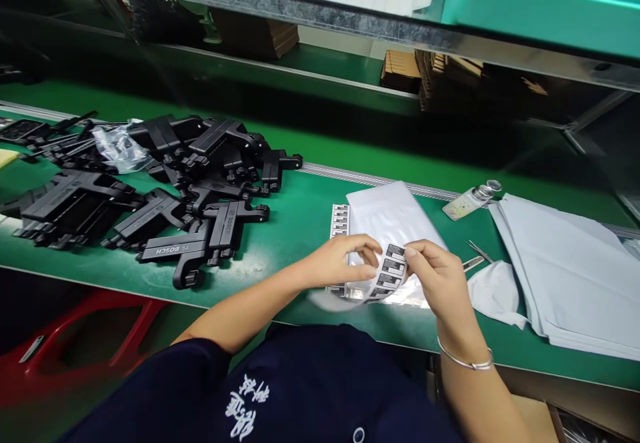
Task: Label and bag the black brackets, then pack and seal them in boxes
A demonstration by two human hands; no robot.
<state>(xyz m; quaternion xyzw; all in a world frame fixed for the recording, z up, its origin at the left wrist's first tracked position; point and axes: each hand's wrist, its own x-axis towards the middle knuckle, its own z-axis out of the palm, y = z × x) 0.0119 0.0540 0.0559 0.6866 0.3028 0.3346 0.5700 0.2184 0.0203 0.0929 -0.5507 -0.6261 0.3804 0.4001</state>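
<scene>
My right hand (pixel 440 276) pinches the upper end of a strip of black-and-white labels (pixel 391 275) between thumb and fingers. The strip's lower part curls toward the bench edge and is blurred there. To its left, my left hand (pixel 347 259) is held with curved fingers and the thumb apart, nothing visibly gripped, close to the strip. Another strip of labels (pixel 341 219) lies flat on the bench, partly hidden behind my left hand. Under both hands is a stack of clear plastic bags (pixel 393 206).
Black plastic parts marked BOSCH (pixel 175 251) are heaped at left with a crumpled clear bag (pixel 121 146). At right lie a small bottle (pixel 465 204), tweezers (pixel 479 252), a white cloth item (pixel 495 289) and white sheets (pixel 580 269). A metal-edged shelf (pixel 320 15) crosses above.
</scene>
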